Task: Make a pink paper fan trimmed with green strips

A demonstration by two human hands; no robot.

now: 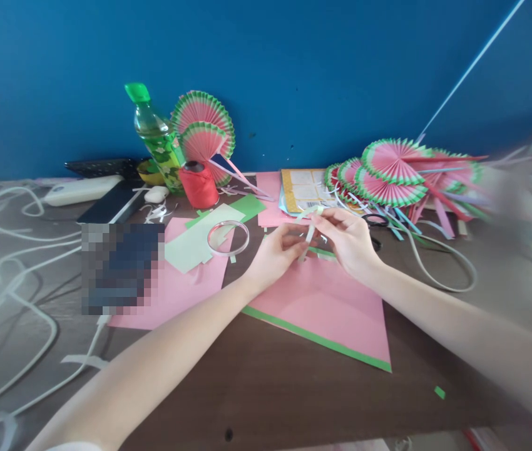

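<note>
Over a pink sheet (336, 307) with green bands along its near and far edges, my two hands meet. A narrow pale green paper strip (310, 235) runs between them. My left hand (273, 255) pinches its lower end, fingers curled. My right hand (349, 241) has thumb and forefinger closed on the upper end, where the strip looks bent. The fingers partly hide it. Left of my left hand, a clear tape roll (228, 253) lies on pale green paper (191, 243) and another pink sheet (176, 316).
Pink-and-green folded paper fans (390, 172) are heaped at the back right, others (203, 119) lean by the wall. A green bottle (153, 134) and a red thread spool (199, 186) stand back left. White cables (52, 326) loop at left. Black-handled scissors (375, 220) lie behind my right hand.
</note>
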